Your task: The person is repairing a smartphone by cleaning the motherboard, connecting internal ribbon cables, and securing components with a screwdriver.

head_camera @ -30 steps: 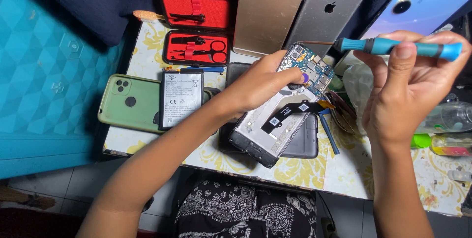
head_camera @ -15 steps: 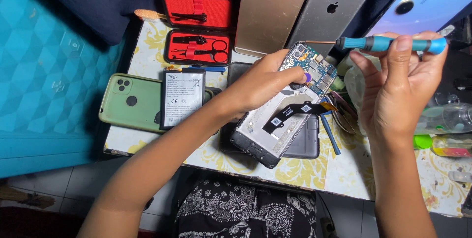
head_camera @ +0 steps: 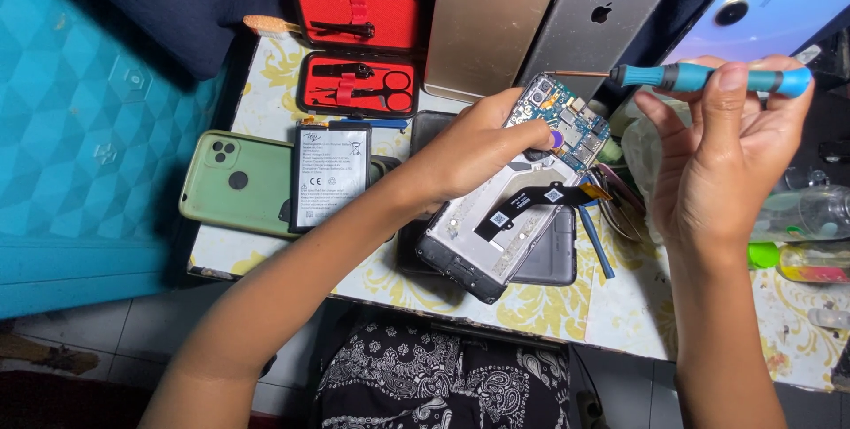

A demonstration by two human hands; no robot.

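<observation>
Opened phone in one hand, screwdriver in the other.

Our left hand [head_camera: 478,150] has its fingers closed on the opened phone [head_camera: 513,208], tilted above the tabletop [head_camera: 266,106]; our right hand [head_camera: 717,159] pinches the blue screwdriver [head_camera: 708,77], its tip by the circuit board [head_camera: 562,115] at the phone's 1 o'clock. The back is off and the battery [head_camera: 330,177] lies out at 9 o'clock, beside the green phone [head_camera: 230,181]; the board is still mounted. A red tool case [head_camera: 359,48] sits at 11 o'clock.
</observation>
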